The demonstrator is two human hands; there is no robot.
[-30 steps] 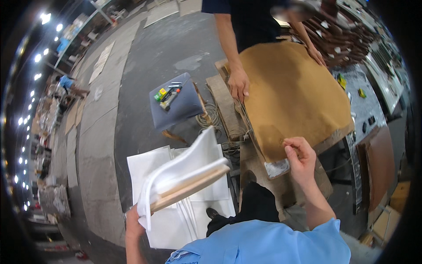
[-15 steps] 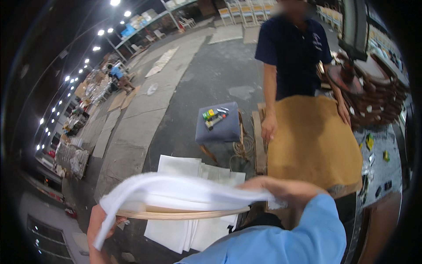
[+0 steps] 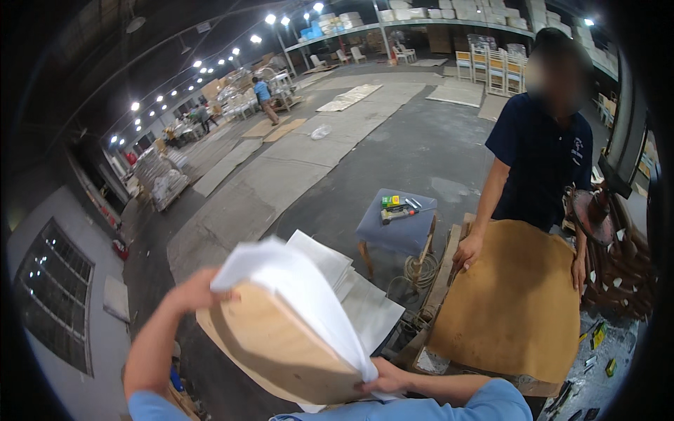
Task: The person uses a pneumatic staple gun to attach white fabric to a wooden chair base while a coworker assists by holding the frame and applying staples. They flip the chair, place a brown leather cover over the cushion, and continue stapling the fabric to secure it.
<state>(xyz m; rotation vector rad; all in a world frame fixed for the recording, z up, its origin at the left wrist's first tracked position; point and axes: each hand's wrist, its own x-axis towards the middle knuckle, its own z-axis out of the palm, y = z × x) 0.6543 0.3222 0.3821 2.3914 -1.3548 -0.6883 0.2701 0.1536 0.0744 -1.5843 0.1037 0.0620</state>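
Left hand (image 3: 193, 289): fingers closed on the upper left edge of a wooden board (image 3: 281, 344) and white sheet (image 3: 309, 286). Right hand (image 3: 386, 377): fingers gripping both at the lower right. Board held tilted before the person's chest, bare wood facing the wearer, sheet along its far side. Beyond: loose white sheets (image 3: 368, 309), a grey stool (image 3: 393, 235) bearing small tools (image 3: 399, 213). Right: co-worker's hand (image 3: 468, 251) on a tan panel (image 3: 511, 298).
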